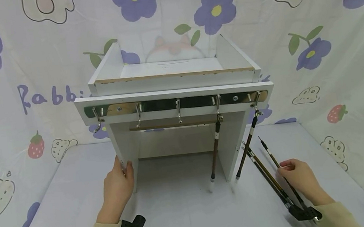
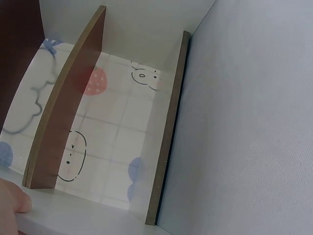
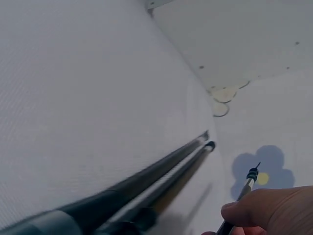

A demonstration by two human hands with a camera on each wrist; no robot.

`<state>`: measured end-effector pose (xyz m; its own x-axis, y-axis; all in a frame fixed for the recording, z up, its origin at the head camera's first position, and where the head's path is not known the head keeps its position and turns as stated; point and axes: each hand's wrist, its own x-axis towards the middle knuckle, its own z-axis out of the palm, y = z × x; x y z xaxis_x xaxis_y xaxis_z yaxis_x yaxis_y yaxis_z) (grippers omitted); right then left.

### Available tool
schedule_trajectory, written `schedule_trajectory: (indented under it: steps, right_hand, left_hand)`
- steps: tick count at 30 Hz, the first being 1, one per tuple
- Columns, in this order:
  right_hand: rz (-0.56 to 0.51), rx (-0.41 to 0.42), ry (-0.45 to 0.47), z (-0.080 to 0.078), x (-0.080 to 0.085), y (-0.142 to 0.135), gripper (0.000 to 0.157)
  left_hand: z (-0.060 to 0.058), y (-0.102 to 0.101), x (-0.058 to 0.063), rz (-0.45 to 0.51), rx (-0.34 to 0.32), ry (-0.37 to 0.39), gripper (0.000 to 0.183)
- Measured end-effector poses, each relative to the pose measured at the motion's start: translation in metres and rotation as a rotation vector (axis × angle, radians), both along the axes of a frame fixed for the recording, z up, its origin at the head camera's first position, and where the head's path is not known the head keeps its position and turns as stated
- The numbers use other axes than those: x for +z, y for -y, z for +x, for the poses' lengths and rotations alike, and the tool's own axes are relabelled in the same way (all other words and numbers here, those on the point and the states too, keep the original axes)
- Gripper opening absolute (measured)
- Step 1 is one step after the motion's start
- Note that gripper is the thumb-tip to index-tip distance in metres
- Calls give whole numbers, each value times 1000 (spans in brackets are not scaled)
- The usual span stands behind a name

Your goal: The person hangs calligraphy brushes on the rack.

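Note:
A small white stand (image 1: pixel 175 80) sits on the table, with a metal hook rail (image 1: pixel 177 104) across its front. Two calligraphy brushes hang from the right-hand hooks, one (image 1: pixel 215 154) inside the right leg and one (image 1: pixel 246 147) outside it. My left hand (image 1: pixel 124 168) grips the stand's left leg panel (image 1: pixel 123 146); its thumb (image 2: pixel 12 200) shows on the panel's edge in the left wrist view. My right hand (image 1: pixel 281 169) pinches a thin brush (image 1: pixel 269 152) lying on the table, whose black tip (image 3: pixel 252 174) pokes past my fingers (image 3: pixel 274 210). Two more brushes (image 1: pixel 266 175) (image 3: pixel 156 188) lie side by side just left of it.
The table (image 1: pixel 186 210) has a pale grey cloth, and a cartoon flower-print sheet hangs behind and at both sides. The three left hooks (image 1: pixel 139 112) carry nothing. Black wrist mounts (image 1: pixel 132 226) (image 1: pixel 304 213) sit near my sleeves. A brown crossbar (image 2: pixel 63 107) spans the stand's inside.

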<state>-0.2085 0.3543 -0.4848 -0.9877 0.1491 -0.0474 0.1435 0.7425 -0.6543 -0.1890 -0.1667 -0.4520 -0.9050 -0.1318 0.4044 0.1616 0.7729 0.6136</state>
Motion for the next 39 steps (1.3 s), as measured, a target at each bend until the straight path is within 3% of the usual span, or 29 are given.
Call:
schedule_trajectory:
  steps: [19,39]
  right_hand:
    - [-67,12,-301,22,70,24,41]
    - [-106,14,-529,43,104,60,29]
  left_hand:
    - [1,0,1,5,1,10,38]
    - [1,-1,1,1,4,8,37]
